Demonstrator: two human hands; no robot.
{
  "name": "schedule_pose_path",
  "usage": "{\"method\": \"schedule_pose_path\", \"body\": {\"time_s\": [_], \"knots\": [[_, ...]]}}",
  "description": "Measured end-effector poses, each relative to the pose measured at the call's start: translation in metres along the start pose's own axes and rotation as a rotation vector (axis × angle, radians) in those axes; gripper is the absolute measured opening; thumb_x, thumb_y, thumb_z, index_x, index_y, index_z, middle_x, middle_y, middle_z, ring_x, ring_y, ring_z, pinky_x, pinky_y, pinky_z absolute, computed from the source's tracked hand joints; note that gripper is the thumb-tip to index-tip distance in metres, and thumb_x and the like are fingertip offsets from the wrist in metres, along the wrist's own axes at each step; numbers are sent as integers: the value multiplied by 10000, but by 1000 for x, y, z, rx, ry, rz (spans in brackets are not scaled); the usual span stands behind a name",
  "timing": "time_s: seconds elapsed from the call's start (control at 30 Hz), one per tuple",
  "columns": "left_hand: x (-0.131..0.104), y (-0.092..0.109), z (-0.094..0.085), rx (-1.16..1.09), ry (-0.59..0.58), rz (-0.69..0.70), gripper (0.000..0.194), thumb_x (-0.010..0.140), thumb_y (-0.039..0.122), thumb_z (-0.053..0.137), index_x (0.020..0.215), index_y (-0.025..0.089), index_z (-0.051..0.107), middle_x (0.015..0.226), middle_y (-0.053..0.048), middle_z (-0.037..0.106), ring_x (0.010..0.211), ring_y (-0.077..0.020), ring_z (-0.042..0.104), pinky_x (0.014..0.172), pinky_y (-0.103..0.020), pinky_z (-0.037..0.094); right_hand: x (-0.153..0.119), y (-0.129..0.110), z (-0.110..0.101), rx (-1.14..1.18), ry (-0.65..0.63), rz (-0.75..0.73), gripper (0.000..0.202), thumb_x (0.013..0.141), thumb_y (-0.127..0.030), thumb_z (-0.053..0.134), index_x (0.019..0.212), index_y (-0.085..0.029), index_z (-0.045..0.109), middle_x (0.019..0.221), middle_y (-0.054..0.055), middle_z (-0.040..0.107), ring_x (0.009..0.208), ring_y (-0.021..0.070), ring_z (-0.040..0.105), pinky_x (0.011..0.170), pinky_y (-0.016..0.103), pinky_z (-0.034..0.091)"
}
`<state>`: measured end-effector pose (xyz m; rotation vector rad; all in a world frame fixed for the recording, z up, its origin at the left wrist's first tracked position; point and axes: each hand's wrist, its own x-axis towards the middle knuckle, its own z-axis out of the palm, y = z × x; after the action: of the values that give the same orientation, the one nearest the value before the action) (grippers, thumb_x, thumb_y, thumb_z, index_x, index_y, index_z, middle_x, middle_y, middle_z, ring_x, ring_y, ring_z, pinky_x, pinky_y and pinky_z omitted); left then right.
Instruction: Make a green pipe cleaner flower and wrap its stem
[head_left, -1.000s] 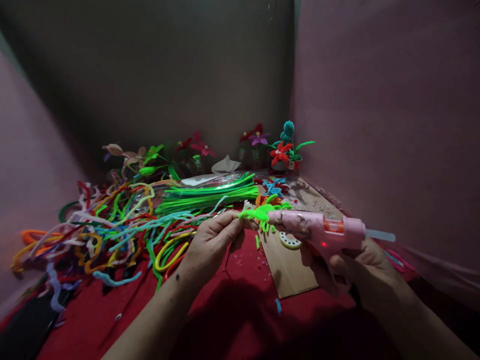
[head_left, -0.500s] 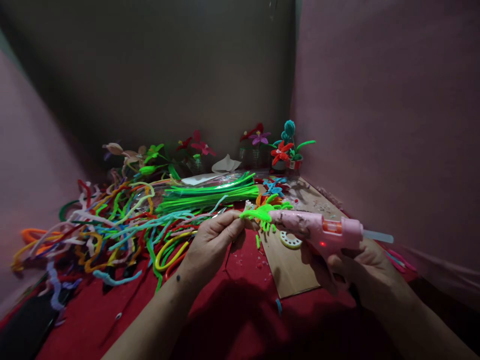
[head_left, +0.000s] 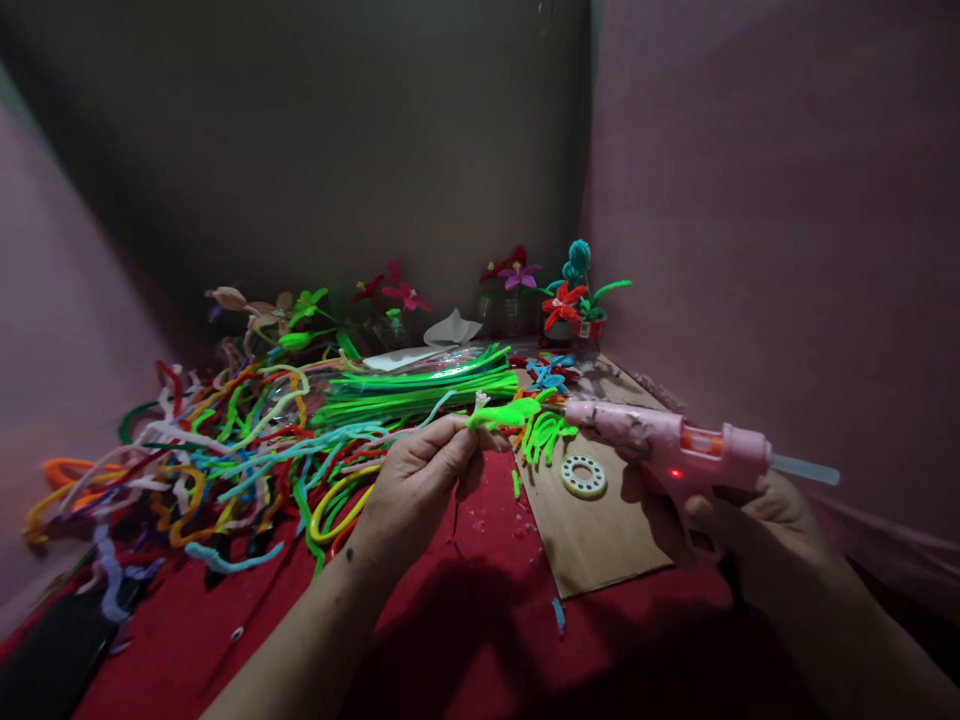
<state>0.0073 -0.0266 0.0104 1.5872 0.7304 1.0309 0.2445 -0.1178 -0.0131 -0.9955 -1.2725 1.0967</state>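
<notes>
My left hand pinches a bright green pipe-cleaner flower between thumb and fingers. A small pale tuft stands up at its near end, and a thin dark stem hangs below the hand. My right hand is wrapped around a pink hot glue gun with a red light lit on its side. Out of its back sticks a clear glue stick. The nozzle points left, close to the flower's right tip; whether they touch I cannot tell. Beneath them, green pipe-cleaner pieces lie on a cardboard sheet.
A white ring with holes rests on the cardboard. To the left spreads a tangle of coloured pipe cleaners, with a green bundle behind. Finished flowers in pots line the back wall. A black object lies front left.
My right hand has drawn the glue gun to the right, baring the white ring and green pieces. My left hand has shifted slightly left with the flower.
</notes>
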Motion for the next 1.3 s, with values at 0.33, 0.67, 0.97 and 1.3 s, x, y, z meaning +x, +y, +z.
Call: {"method": "schedule_pose_path", "body": {"time_s": [0.33, 0.67, 0.97, 1.3], "knots": [[0, 0, 1, 20, -2, -10, 275, 861, 339, 454, 869, 149, 653, 545, 20, 439, 510, -87, 360, 500, -229, 285, -10, -5, 5, -98, 122, 41, 313, 740, -463, 573, 592, -188, 569, 560, 27, 484, 515, 139, 375, 491, 278, 321], [0, 1, 2, -239, 10, -45, 211, 828, 296, 516, 813, 142, 659, 568, 4, 495, 496, -72, 366, 464, -212, 271, 41, 23, -85, -1242, 234, -258, 309, 809, -335, 480, 1044, -176, 604, 887, 87, 621, 753, 211, 585, 652, 307, 447], [1, 0, 1, -458, -9, -80, 136, 805, 237, 558, 759, 145, 647, 731, -46, 643, 491, -50, 386, 463, -197, 285, 46, 44, -101, -1644, 131, -81, 384, 838, -341, 409, 1105, -116, 570, 1022, 157, 582, 897, 305, 564, 700, 404, 456], [-6, -1, 10, -547, -127, -65, 190, 826, 249, 526, 752, 116, 639, 792, -70, 652, 462, -43, 416, 446, -191, 297, 56, -4, 27, -474, -46, -492, 529, 780, -207, 597, 1267, -248, 395, 970, 43, 571, 831, 151, 566, 704, 288, 487]]}}
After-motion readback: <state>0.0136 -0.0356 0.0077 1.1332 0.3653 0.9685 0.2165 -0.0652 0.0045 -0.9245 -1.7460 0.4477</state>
